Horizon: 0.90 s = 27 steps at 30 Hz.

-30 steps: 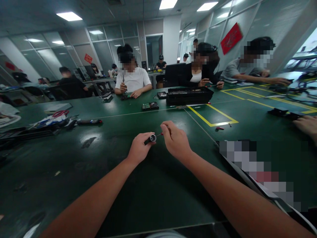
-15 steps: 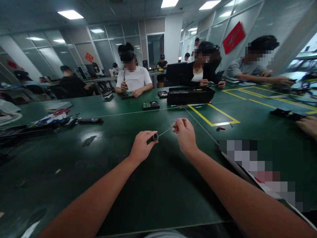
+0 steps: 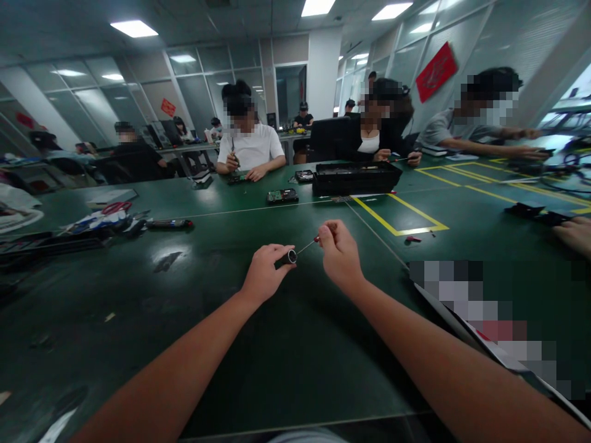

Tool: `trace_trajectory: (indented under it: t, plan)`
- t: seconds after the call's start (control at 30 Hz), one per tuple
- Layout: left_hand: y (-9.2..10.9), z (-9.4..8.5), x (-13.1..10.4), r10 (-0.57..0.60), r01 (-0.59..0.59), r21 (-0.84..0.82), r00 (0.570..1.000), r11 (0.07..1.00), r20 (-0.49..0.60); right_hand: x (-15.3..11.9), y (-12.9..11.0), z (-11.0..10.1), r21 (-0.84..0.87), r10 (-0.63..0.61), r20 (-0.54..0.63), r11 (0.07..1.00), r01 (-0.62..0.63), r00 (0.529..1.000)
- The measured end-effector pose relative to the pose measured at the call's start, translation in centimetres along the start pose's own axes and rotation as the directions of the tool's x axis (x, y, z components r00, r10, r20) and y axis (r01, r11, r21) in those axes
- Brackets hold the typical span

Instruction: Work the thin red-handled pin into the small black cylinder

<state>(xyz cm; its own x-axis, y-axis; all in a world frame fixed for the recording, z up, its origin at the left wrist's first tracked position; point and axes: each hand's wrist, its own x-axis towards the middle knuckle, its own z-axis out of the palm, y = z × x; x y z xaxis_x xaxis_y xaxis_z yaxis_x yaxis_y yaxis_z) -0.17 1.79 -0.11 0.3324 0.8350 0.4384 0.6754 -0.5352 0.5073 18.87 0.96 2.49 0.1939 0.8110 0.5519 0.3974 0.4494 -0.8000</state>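
Note:
Over the middle of the green table, my left hand (image 3: 266, 269) is closed around a small dark cylinder (image 3: 290, 256) whose round end, with a light rim, faces right. My right hand (image 3: 340, 252) grips the red handle of a thin screwdriver (image 3: 306, 247). Its metal shaft slants down and left, and the tip meets the cylinder's round end; whether it is inside cannot be made out. Most of the handle is hidden by my fingers, and my left palm hides the cylinder's other end.
A black bin (image 3: 355, 178) and a hard drive (image 3: 282, 196) lie ahead on the green table (image 3: 277, 369). Tools, including red-handled scissors (image 3: 117, 208), are heaped at left. A small red piece (image 3: 412, 239) lies near yellow tape. Co-workers sit across and at right.
My right fingers have shifted slightly left and regripped, so more of the red handle shows. The cylinder in my left hand is nearly unmoved.

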Motion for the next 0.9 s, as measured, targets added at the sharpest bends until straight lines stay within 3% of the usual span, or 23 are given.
trace_trajectory:
  t: [0.37,0.57,0.77,0.9]
  plan:
    - [-0.5,0.7,0.0,0.031,-0.031,0.009,0.999,0.999,0.022,0.0,-0.4,0.0,-0.191,-0.139,0.122,0.968,0.161,0.983]
    - [-0.6,0.6,0.1,-0.004,0.005,-0.061,1.0,0.998,0.017,0.1,-0.4,-0.1,-0.277,-0.145,0.118,0.945,0.173,0.982]
    - [-1.0,0.6,0.2,-0.128,0.101,-0.258,0.988,0.961,-0.09,0.2,-0.7,-0.4,-0.276,-0.131,0.037,0.951,0.137,0.991]
    - [-1.7,0.7,0.5,-0.29,0.218,-0.514,0.955,0.83,-0.063,0.3,-0.7,-0.5,-0.258,-0.122,0.017,0.959,0.122,0.992]
